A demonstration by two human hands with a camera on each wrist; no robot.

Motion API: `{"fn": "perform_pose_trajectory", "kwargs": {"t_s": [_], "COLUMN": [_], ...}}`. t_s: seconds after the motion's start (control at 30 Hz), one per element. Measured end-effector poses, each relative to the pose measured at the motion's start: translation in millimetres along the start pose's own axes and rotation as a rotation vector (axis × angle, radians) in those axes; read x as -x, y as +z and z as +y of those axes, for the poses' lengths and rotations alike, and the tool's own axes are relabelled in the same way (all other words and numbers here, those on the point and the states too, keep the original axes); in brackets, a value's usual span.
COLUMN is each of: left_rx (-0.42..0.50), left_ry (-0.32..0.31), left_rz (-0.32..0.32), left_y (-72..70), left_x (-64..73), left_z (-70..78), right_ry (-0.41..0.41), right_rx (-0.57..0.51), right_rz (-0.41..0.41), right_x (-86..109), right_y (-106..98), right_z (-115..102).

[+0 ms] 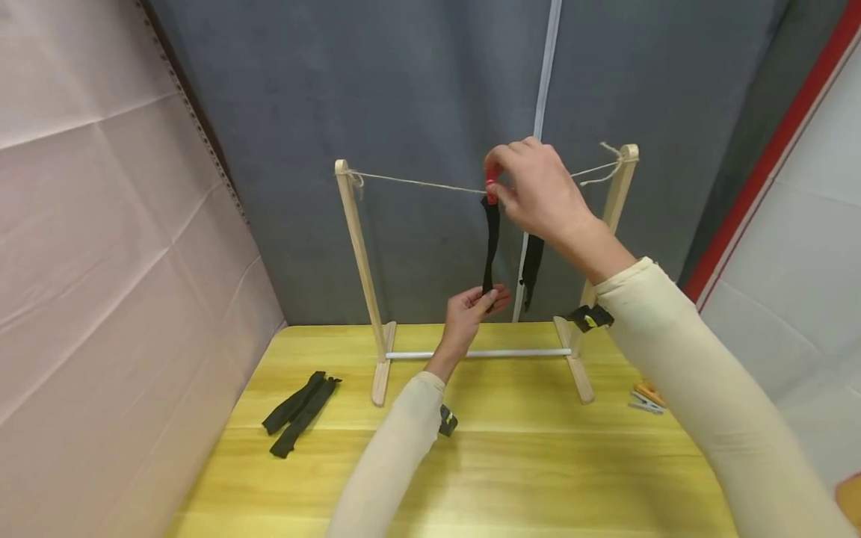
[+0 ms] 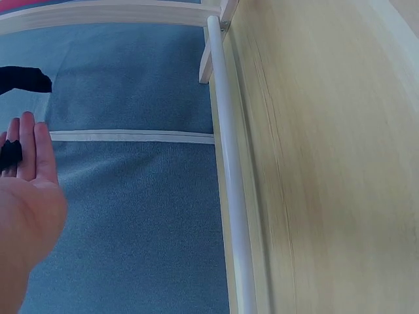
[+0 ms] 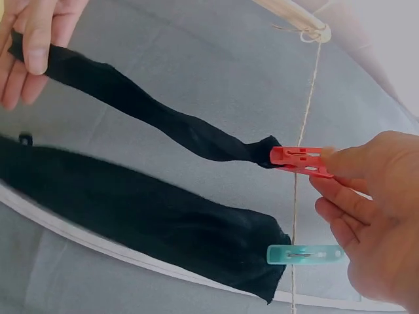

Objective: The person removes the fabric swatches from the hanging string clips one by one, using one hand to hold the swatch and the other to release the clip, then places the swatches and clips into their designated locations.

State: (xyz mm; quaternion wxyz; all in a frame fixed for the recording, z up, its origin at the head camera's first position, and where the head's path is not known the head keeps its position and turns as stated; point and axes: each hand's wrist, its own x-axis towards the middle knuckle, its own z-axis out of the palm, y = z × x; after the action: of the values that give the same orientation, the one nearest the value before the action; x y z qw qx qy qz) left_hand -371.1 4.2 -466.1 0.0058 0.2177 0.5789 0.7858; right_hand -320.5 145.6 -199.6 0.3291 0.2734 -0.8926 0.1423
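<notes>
My right hand [image 1: 541, 187] pinches a red clothespin [image 3: 298, 157] at the twine [image 3: 309, 108] strung between two wooden posts. The jaws of the clothespin grip the upper end of a narrow black cloth strip [image 3: 157, 118]. Lower down, my left hand [image 1: 463, 320] holds that strip's bottom end between thumb and fingers, its palm facing up in the left wrist view. Beside it, a second black strip [image 3: 144, 212] hangs from the twine by a teal clothespin [image 3: 304, 254]. My right hand partly covers this second strip's top in the head view.
Two more dark strips [image 1: 303, 415] lie at the left of the yellow wood-grain table [image 1: 511, 463]. Grey and orange clothespins [image 1: 647, 400] lie at the right, near my right sleeve. A white crossbar [image 1: 518, 353] joins the stand's feet. A grey curtain [image 1: 430, 90] hangs behind.
</notes>
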Motion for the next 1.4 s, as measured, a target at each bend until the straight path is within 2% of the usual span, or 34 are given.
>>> {"fn": "perform_pose_trajectory", "kwargs": {"t_s": [0.33,0.77,1.03,1.27,1.4], "left_rx": [-0.037,-0.061,-0.052,-0.024,-0.010], "left_ry": [0.042,0.090,0.107,0.109,0.115], "left_rz": [-0.013,0.002,-0.014,-0.019,-0.014], "left_y": [9.2,11.0,8.9,5.0,-0.8], "left_x": [-3.0,-0.1,0.6,4.9,8.8], "left_z": [2.3,9.9,13.1,15.7,17.7], "right_ry": [0.010,0.031,0.060,0.061,0.037], "right_rx": [-0.108,-0.134,-0.112,-0.117,-0.144], "right_rz": [0.055,0.254,0.282,0.270,0.337], "right_x": [4.1,3.4,9.0,18.5,29.1], "right_y": [-18,-26,-32,-36,-35], "right_z": [9,6,7,8,13]}}
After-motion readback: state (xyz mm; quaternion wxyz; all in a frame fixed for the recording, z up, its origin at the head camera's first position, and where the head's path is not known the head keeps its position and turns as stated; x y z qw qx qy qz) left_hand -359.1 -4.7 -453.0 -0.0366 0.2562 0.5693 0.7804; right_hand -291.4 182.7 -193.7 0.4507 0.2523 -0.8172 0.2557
